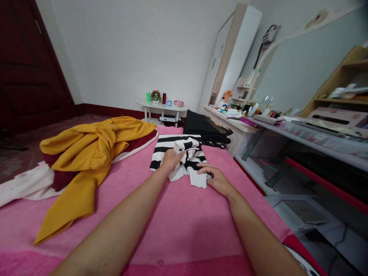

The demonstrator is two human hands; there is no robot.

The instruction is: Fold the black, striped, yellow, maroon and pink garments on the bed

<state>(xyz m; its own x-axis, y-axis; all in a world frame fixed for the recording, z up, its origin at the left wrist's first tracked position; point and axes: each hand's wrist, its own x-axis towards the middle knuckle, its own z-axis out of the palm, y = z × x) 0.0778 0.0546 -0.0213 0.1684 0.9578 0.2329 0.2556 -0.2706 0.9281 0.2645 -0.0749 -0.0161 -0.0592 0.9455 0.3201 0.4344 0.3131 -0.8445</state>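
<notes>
Head view, left side first: what is logged?

– Dark red door point(23, 65) at the edge. Pale cloth point(34, 178) nearer, then a mustard garment point(100, 147), heaped and twisted, one long flap reaching down the pink cover point(184, 226). Maroon cloth point(140, 141) shows beneath it.

– Middle?

– Low white table point(140, 102) farther back, potted plant point(155, 96) on it. Left hand point(171, 159): thumb and fingers closed on a bunched fold of the black-and-white striped garment point(164, 147). Garment lies mid-cover, far part flat, near part gathered, white ends nearest the wearer.

– And past that?

– Black folded clothes point(205, 124), stacked just beyond the stripes. Right hand point(217, 179) at the garment's near right edge, fingers loosely bent; cannot tell whether cloth is pinched.

– Far right?

– Cluttered dressing table point(244, 126), large mirror point(310, 69), wooden shelf point(339, 81)
</notes>
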